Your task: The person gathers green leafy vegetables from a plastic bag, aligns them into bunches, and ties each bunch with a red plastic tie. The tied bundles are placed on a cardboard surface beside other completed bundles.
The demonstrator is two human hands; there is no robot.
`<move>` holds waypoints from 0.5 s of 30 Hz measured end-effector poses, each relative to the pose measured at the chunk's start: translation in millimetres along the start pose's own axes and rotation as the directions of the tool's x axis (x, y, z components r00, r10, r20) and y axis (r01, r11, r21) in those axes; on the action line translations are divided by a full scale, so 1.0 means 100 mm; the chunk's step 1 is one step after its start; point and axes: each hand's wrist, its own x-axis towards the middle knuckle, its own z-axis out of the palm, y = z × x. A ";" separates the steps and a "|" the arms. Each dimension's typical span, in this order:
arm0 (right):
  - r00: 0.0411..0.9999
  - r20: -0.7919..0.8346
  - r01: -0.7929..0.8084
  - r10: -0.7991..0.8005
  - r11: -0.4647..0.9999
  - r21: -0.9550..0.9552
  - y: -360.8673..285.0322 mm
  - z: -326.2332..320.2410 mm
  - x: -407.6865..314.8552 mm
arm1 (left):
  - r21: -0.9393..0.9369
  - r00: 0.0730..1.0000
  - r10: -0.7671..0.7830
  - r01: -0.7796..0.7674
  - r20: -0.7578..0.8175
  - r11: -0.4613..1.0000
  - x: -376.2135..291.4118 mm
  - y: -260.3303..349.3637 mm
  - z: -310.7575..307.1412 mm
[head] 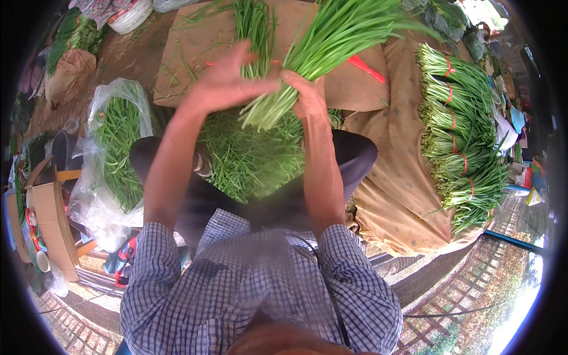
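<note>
My right hand [309, 94] is closed around the lower stalks of a large bunch of long green Chinese chives [326, 46], whose leaves fan out to the upper right and whose pale ends point down left. My left hand [235, 84], blurred, has its thumb raised apart from its fingers; the fingertips are beside the stalks, and whether they touch them I cannot tell. Behind it, more chives [255, 33] lie on a brown board [199, 49]. Red ties [366, 69] rest on the board, right of the held bunch.
Loose green leaves [255, 155] are heaped between my legs. A clear plastic bag [95, 177] of greens stands at the left, near a cardboard box [53, 226]. On the right, several chive bundles with red ties [452, 120] lie in a row on brown cloth [399, 177].
</note>
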 end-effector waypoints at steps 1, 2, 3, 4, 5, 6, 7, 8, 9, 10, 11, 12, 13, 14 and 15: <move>0.999 -0.039 -0.008 0.009 0.999 0.034 0.03 -0.02 -0.01 | 0.152 0.989 -0.098 0.081 0.108 0.985 -0.13 -0.07 0.12; 0.999 -0.010 0.036 -0.035 0.995 0.094 0.06 -0.03 -0.03 | 0.195 0.994 -0.064 0.046 0.087 0.980 -0.21 -0.13 0.29; 0.996 -0.067 0.055 -0.054 0.998 0.003 0.08 -0.03 -0.04 | 0.246 0.996 -0.057 0.040 0.062 0.968 -0.23 -0.17 0.46; 0.992 -0.076 0.094 -0.099 0.993 -0.069 0.08 -0.02 -0.04 | 0.153 0.999 -0.040 0.037 0.017 0.988 -0.22 -0.20 0.58; 0.989 -0.049 0.135 -0.143 0.981 -0.139 0.06 -0.01 -0.04 | 0.134 1.000 -0.019 0.016 0.024 0.991 -0.19 -0.23 0.66; 0.973 -0.062 0.214 -0.221 0.972 -0.096 0.01 -0.01 -0.03 | 0.101 0.999 0.052 -0.053 0.014 0.993 -0.13 -0.26 0.71; 0.972 -0.052 0.221 -0.227 0.970 -0.098 -0.08 -0.03 -0.02 | 0.080 0.994 0.106 -0.106 0.006 0.991 -0.06 -0.28 0.76; 0.962 0.006 0.273 -0.273 0.957 -0.100 -0.18 -0.07 -0.02 | 0.056 0.999 0.026 -0.028 0.034 0.998 0.04 -0.29 0.80; 0.952 0.020 0.305 -0.305 0.945 -0.114 -0.30 -0.11 0.02 | 0.097 0.997 0.072 -0.072 0.003 0.993 0.14 -0.30 0.85; 0.931 0.019 0.358 -0.365 0.901 -0.246 -0.41 -0.16 0.08 | 0.123 0.993 0.115 -0.112 -0.022 0.986 0.24 -0.32 0.91; 0.904 0.022 0.405 -0.427 0.838 -0.367 -0.51 -0.21 0.16 | 0.149 0.987 0.157 -0.149 -0.045 0.978 0.34 -0.35 0.98; 0.873 0.046 0.447 -0.485 0.760 -0.472 -0.57 -0.26 0.23 | 0.068 0.955 0.281 -0.275 -0.095 0.959 0.44 -0.39 1.07; 0.870 0.018 0.421 -0.492 0.725 -0.545 -0.60 -0.31 0.28 | 0.036 0.944 0.296 -0.294 -0.144 0.955 0.52 -0.44 1.17; 0.865 0.005 0.402 -0.502 0.687 -0.606 -0.60 -0.37 0.33 | 0.007 0.930 0.311 -0.316 -0.194 0.949 0.61 -0.50 1.28; 0.848 0.036 0.421 -0.529 0.631 -0.652 -0.59 -0.44 0.37 | -0.006 0.899 0.353 -0.367 -0.259 0.930 0.68 -0.58 1.38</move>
